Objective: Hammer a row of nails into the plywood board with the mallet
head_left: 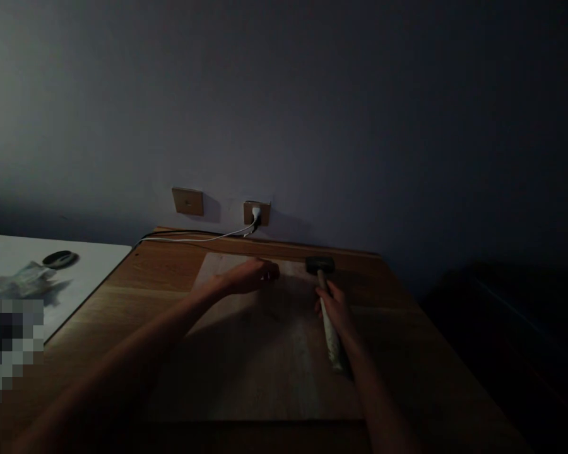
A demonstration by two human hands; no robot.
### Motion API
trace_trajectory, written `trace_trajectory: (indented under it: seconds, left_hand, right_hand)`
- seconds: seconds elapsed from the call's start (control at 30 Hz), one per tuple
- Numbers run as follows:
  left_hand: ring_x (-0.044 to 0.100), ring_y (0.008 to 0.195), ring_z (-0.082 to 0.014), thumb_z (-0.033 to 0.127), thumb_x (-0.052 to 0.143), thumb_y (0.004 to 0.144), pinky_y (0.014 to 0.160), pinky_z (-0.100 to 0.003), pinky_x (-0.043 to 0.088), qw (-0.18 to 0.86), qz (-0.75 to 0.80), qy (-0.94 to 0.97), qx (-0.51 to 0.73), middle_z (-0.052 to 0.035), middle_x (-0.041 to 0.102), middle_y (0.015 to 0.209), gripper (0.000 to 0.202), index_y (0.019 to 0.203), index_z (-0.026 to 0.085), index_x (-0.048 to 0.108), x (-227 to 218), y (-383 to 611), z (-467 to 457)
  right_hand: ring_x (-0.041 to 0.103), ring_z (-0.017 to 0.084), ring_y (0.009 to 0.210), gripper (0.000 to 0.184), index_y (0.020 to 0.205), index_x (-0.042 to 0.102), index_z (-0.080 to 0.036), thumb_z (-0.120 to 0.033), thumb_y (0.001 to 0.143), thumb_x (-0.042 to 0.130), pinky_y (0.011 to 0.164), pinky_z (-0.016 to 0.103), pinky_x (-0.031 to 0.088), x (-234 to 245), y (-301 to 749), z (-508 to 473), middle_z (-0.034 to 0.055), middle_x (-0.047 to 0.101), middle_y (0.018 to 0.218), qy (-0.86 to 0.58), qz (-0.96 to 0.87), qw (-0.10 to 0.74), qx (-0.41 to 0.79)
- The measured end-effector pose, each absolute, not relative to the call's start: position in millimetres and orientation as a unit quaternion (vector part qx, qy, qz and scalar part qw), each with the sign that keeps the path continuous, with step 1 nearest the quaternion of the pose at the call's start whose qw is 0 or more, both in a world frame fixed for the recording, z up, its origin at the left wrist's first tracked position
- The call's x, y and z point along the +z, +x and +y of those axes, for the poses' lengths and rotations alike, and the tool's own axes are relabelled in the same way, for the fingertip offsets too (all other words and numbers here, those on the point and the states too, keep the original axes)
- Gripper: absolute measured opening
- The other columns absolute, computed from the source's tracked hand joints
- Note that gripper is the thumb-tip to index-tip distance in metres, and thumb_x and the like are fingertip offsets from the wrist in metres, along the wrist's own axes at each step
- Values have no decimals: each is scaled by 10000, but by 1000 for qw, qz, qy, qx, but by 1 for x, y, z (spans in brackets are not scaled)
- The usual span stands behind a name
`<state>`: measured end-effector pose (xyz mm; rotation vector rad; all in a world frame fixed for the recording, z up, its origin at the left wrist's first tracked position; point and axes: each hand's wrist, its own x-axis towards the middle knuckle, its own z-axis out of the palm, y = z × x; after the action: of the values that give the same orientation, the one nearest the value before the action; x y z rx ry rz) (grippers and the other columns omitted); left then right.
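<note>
Head view: a dim scene with 2 bare hands over a pale board (265, 372) on a brown wooden table (407, 353).
Right hand (334, 306): fingers wrapped around the hammer (330, 334), gripping its pale handle just below the head.
Hammer: along the board's right side, dark head toward the wall (284, 113), handle end toward the person; whether it touches the board, I cannot tell.
Left hand (255, 276): over the far part of the board, fingers curled; a small bright spot shows at them, but I cannot tell whether they pinch anything.
Wall plates: 2, brown; the left plate (187, 202) has nothing plugged in, the right plate (265, 213) holds a white plug (256, 213).
Cables: 1 white cable (184, 239) and 1 black, running left along the table's far edge.
White surface (99, 255): left of the table, bearing a dark ring-shaped object (57, 258) and crumpled clear plastic (28, 277).
</note>
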<state>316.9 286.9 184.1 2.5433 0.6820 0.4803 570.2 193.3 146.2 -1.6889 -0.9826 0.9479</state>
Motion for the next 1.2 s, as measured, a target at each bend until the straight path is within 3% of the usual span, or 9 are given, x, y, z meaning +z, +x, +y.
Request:
trace_trajectory:
  seconds: [0.23, 0.43, 0.67, 0.87, 1.07, 1.2]
  left_hand:
    - [642, 793, -151, 46, 543, 836, 728, -228, 461, 240, 261, 914, 198, -64, 729, 923, 220, 981, 131, 685, 169, 408, 303]
    - [657, 847, -182, 123, 620, 814, 781, -263, 486, 275, 312, 880, 230, -43, 740, 952, 228, 1031, 153, 683, 146, 422, 316]
    - [659, 838, -169, 118, 622, 794, 777, -249, 472, 305, 269, 879, 250, -25, 730, 946, 264, 1044, 155, 698, 143, 419, 313]
    - [655, 802, -169, 155, 654, 813, 751, -245, 468, 319, 287, 868, 250, -27, 734, 926, 236, 1043, 166, 707, 149, 416, 308]
    - [672, 837, -176, 81, 629, 786, 751, -241, 462, 322, 277, 872, 245, -36, 747, 968, 296, 1057, 165, 714, 148, 415, 309]
    - [646, 775, -155, 109, 631, 780, 714, -231, 450, 322, 275, 871, 250, -24, 734, 908, 233, 996, 151, 709, 147, 416, 309]
  right_hand:
    - [443, 125, 299, 373, 972, 643, -186, -430, 700, 567, 340, 203, 295, 153, 566, 190, -84, 493, 386, -689, -401, 476, 371]
    - [464, 134, 323, 568, 1181, 662, -161, -429, 686, 592, 352, 219, 349, 158, 569, 188, -104, 470, 404, -697, -388, 485, 359]
    - [485, 150, 378, 695, 1388, 616, -153, -410, 742, 596, 372, 236, 369, 161, 576, 178, -82, 499, 460, -694, -436, 468, 330]
    - [548, 161, 450, 690, 1440, 582, -204, -336, 767, 661, 400, 240, 413, 153, 581, 178, -18, 645, 622, -692, -465, 442, 331]
    - [451, 133, 327, 783, 1559, 400, -193, -385, 825, 593, 317, 225, 360, 161, 581, 173, -87, 526, 520, -689, -450, 401, 402]
    - [426, 119, 338, 739, 1466, 486, -146, -386, 781, 620, 322, 218, 331, 164, 582, 174, -93, 502, 529, -695, -421, 422, 403]
